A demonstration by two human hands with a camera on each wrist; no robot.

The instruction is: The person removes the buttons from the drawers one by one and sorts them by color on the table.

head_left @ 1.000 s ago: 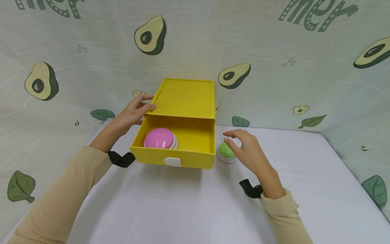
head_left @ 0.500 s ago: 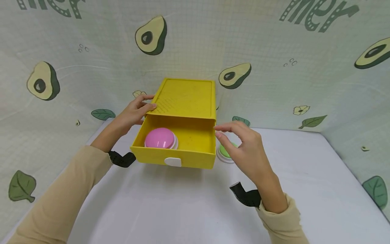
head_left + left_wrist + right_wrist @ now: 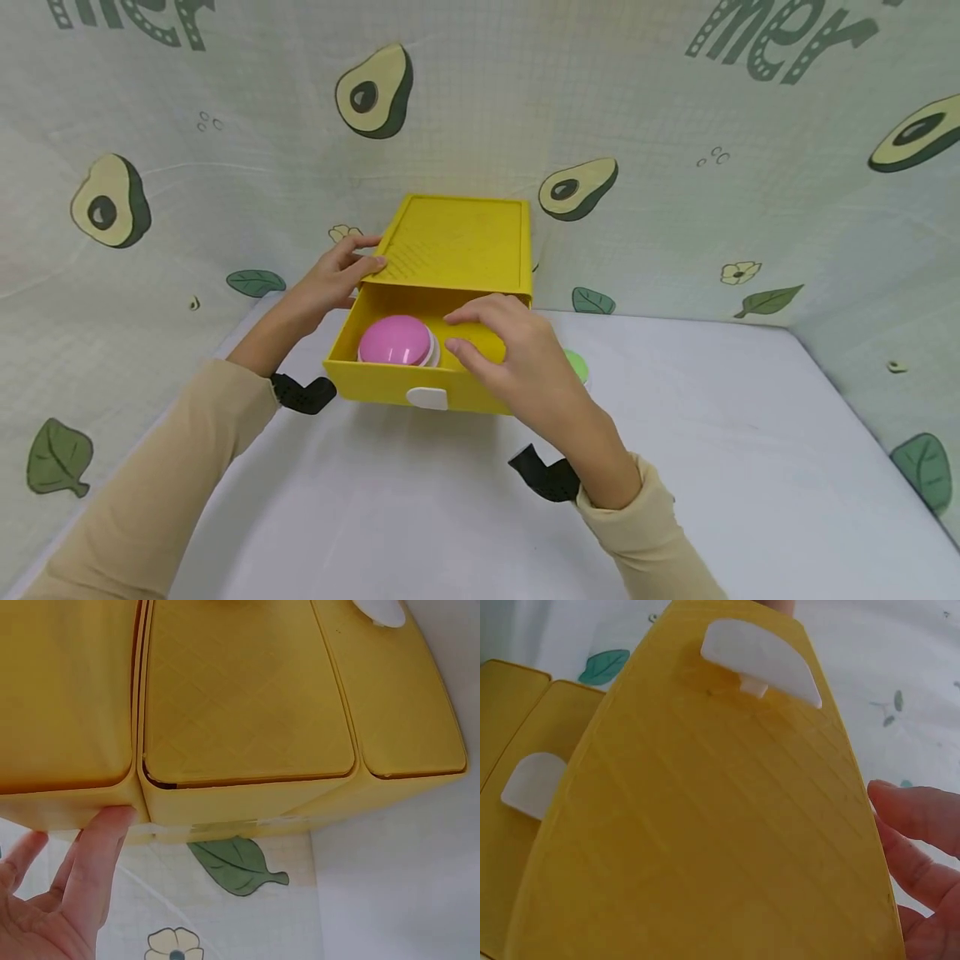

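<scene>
Fingers loosely curled and holding nothing, the right hand [image 3: 517,354] hovers over the open yellow drawer [image 3: 480,337] beside the pink dome button [image 3: 395,340]. Farther back, the left hand [image 3: 327,279] rests flat-fingered against the yellow drawer box [image 3: 457,242], near the table's [image 3: 712,467] far edge.

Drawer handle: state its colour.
White; the drawer handle on the yellow drawer shows best in the head view.

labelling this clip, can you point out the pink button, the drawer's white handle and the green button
pink button [image 3: 395,339], head view, top of its dome.
white handle [image 3: 427,398], head view, middle of the tab on the drawer front.
green button [image 3: 577,365], head view, visible green edge beside the right hand [image 3: 517,358].
</scene>
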